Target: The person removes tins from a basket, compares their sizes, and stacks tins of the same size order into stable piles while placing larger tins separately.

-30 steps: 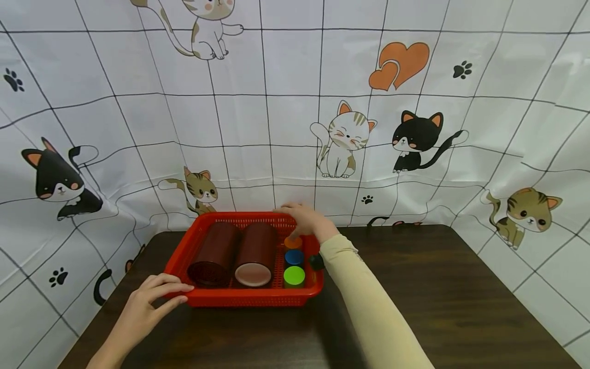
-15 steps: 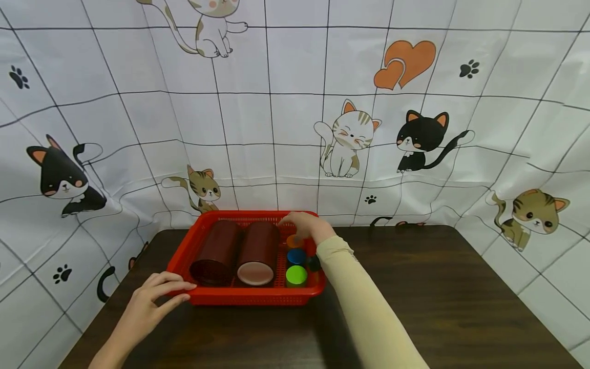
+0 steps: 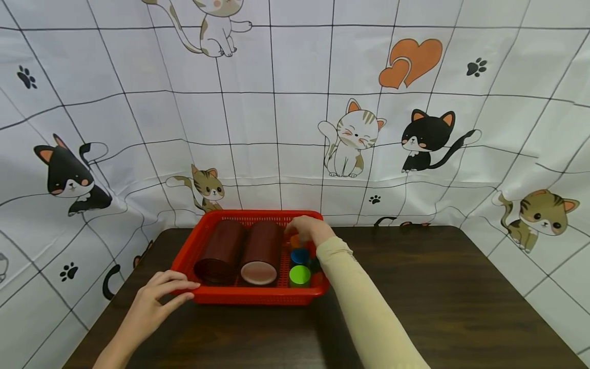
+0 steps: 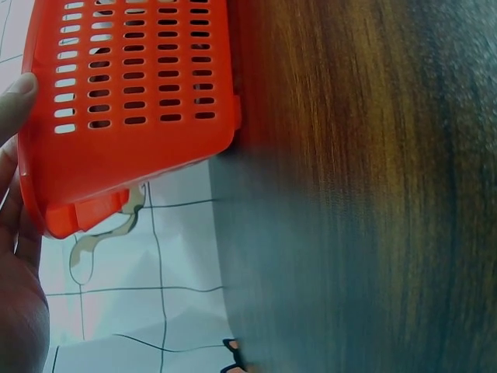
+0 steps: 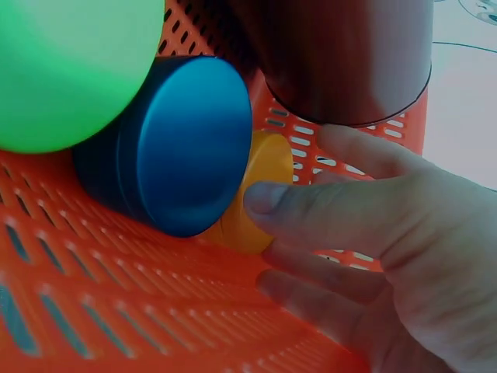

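A red plastic basket point(image 3: 251, 296) with slotted walls stands on the table. My left hand point(image 3: 149, 305) grips its near left corner, thumb point(image 4: 17, 101) against the rim in the left wrist view. Inside, my right hand point(image 3: 310, 229) reaches down at the far right corner. In the right wrist view its thumb lies on a round orange container point(image 5: 268, 159), with the other fingers spread behind and below it. Nearer me in the same row are a blue container point(image 5: 198, 148) and a bright green one point(image 3: 299, 275). A dark round piece point(image 3: 315, 265) shows partly beside my right wrist.
Two dark red-brown cylinders point(image 3: 223, 251) lie side by side in the basket's left part; the right one shows a pale pinkish end point(image 3: 258, 273). Beneath is a dark wood table point(image 3: 438, 297). A white cat-print sheet point(image 3: 295, 128) hangs behind and along both sides.
My right hand has sunk lower into the basket, over the orange container. My left hand keeps its place at the corner. The whole head view has shifted slightly.
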Motion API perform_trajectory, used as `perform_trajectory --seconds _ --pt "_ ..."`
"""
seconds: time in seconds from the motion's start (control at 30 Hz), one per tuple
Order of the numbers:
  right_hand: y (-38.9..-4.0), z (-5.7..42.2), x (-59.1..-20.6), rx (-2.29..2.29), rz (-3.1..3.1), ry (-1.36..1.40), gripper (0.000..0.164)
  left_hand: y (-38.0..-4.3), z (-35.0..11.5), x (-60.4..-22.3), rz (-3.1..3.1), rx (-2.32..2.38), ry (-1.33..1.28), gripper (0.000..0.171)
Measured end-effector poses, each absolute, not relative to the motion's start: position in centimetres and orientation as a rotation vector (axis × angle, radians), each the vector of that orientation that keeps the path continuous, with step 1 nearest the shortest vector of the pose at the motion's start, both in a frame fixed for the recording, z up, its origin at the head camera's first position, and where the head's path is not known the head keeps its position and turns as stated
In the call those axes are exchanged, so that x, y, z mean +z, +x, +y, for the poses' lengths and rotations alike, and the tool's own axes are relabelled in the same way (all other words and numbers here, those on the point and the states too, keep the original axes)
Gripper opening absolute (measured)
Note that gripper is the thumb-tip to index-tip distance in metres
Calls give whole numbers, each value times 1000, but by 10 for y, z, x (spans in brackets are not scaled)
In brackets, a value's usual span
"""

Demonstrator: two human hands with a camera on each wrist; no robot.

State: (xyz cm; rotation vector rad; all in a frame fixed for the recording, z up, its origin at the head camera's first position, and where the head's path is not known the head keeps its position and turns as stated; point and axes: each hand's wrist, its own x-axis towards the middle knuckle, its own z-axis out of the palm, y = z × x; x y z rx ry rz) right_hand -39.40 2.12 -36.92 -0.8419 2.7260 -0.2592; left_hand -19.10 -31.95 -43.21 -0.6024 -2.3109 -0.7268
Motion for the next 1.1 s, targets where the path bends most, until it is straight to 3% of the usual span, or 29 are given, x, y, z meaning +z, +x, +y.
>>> perform_trajectory --seconds 1.1 --pt "-396 15 -372 -61 2661 -774 53 -191 -321 -435 -2327 -739 -585 45"
